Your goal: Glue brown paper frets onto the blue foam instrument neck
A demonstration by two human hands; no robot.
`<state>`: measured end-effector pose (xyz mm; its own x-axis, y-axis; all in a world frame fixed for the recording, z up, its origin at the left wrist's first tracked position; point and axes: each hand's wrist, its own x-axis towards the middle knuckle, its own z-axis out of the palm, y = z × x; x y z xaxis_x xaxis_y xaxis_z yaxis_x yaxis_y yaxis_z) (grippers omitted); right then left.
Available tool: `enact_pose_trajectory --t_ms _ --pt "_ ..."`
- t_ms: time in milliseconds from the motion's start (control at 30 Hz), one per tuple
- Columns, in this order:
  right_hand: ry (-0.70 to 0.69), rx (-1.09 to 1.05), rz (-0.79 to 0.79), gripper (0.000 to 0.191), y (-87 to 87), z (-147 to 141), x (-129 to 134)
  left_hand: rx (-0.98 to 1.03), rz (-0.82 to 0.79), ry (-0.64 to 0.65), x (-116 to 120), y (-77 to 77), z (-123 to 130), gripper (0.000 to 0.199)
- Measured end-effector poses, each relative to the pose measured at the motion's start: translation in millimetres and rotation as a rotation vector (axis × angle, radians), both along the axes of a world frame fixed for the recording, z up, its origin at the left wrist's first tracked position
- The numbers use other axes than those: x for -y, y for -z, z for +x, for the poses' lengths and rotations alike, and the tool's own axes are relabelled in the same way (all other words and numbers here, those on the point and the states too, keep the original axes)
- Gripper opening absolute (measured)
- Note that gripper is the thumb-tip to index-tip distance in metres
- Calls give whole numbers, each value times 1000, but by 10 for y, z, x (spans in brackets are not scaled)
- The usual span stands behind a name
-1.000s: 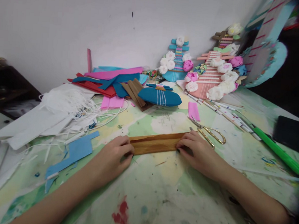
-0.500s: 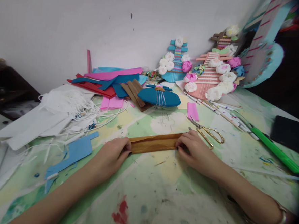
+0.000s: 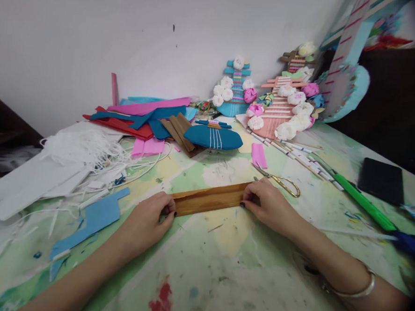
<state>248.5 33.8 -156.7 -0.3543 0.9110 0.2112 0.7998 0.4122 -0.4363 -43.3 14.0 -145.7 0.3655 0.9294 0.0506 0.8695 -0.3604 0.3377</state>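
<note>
A long brown strip of folded crepe paper (image 3: 210,199) stretches between both hands, low over the painted table (image 3: 201,263). My left hand (image 3: 154,215) pinches its left end between thumb and fingers. At the right end, my right hand (image 3: 264,201) pinches the strip in the same way. Gold-handled scissors (image 3: 279,181) lie just beyond my right hand, partly hidden by it. Behind the strip sits a blue lute-shaped piece (image 3: 213,137) with white strings. A small pink paper piece (image 3: 259,155) lies to the right of it.
White cord (image 3: 85,145) and white boards (image 3: 26,177) lie at left, near a blue scrap (image 3: 102,212). Folded coloured paper (image 3: 147,112) is stacked behind. Flowered instrument models (image 3: 280,108) stand at the back. A green cutter (image 3: 364,200) and a black rectangular object (image 3: 381,180) lie right.
The view has shifted slightly to the right, so things appear further left. Both hands still hold the strip, which looks slightly more tilted, its right end higher.
</note>
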Motion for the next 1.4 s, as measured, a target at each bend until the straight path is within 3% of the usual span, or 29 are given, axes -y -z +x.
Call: enact_pose_trajectory --t_ms 200,567,900,1200,1300,1400 --pt "-16 14 -1 14 -44 14 5 34 -15 20 9 -16 2 11" --pt "-146 69 66 14 -30 98 -22 6 160 122 56 33 24 11" --pt "-116 93 44 14 29 85 -26 76 124 123 -60 137 -16 26" --pt "-8 107 21 21 124 49 -109 214 -63 42 -197 99 -81 5" --pt "20 129 26 23 115 16 -94 206 -98 55 -212 73 -63 7" --pt "54 142 33 19 108 -11 -80 196 -116 -11 -209 85 -29 8"
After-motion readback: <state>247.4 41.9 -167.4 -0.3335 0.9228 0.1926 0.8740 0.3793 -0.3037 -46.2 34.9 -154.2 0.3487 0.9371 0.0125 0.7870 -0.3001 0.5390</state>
